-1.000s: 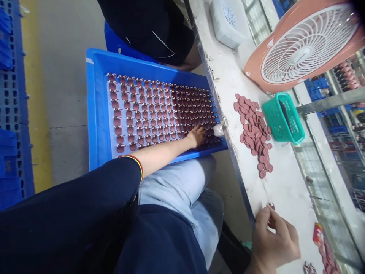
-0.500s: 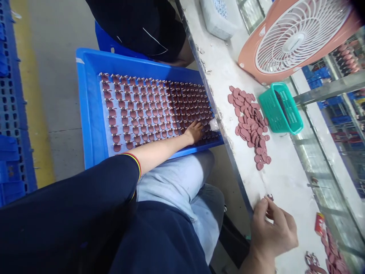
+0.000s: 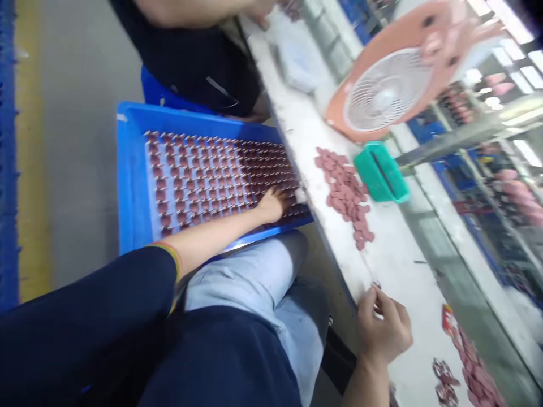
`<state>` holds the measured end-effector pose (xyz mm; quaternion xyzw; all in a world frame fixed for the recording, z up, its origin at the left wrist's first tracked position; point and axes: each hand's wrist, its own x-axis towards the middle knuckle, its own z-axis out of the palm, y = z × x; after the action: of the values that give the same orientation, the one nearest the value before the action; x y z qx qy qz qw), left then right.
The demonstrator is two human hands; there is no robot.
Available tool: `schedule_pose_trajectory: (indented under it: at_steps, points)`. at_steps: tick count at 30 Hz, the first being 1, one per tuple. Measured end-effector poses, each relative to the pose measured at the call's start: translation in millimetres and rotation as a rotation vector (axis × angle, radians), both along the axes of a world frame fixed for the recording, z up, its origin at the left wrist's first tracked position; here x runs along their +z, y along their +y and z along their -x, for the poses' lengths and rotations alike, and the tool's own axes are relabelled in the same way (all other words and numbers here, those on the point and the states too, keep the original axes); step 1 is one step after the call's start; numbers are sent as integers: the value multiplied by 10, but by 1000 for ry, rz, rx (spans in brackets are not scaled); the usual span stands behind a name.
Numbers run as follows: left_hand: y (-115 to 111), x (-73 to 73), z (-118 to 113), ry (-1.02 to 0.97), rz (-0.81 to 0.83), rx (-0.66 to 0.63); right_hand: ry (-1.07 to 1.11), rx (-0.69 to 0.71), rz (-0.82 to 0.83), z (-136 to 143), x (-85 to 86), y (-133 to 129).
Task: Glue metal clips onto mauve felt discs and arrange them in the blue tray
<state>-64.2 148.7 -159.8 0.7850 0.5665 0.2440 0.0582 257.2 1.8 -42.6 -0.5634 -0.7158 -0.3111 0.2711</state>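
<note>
Left hand (image 3: pixel 271 204) laid palm-down on the rows of small reddish-brown parts (image 3: pixel 212 175) in the blue tray (image 3: pixel 131 181), at the tray's near corner beside the white bench (image 3: pixel 394 265); fingers spread over the parts, whether pinching one cannot be told. Right hand (image 3: pixel 384 328) resting on the bench, well apart from the tray, fingers curled loosely inward around a tiny dark piece (image 3: pixel 375 285) at the fingertips; grip unclear through blur. Beyond the tray, on the bench: loose pile of pink discs (image 3: pixel 345 195), green basket (image 3: pixel 380 172) just beside it, orange fan (image 3: pixel 384 96) behind. Another person's dark clothing (image 3: pixel 190 56) past the tray's far edge.
</note>
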Motion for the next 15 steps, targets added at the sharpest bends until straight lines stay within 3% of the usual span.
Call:
schedule_pose_trajectory:
  at_steps: [6, 10, 15]
  points:
    - [-244, 361, 605, 13, -55, 48, 159, -97, 24, -33, 62, -166]
    - [-266, 565, 1019, -98, -139, 189, 231, -193, 24, -200, 47, -343]
    - [-176, 890, 1154, -280, -257, 311, 319, -265, 28, -325, -63, -374]
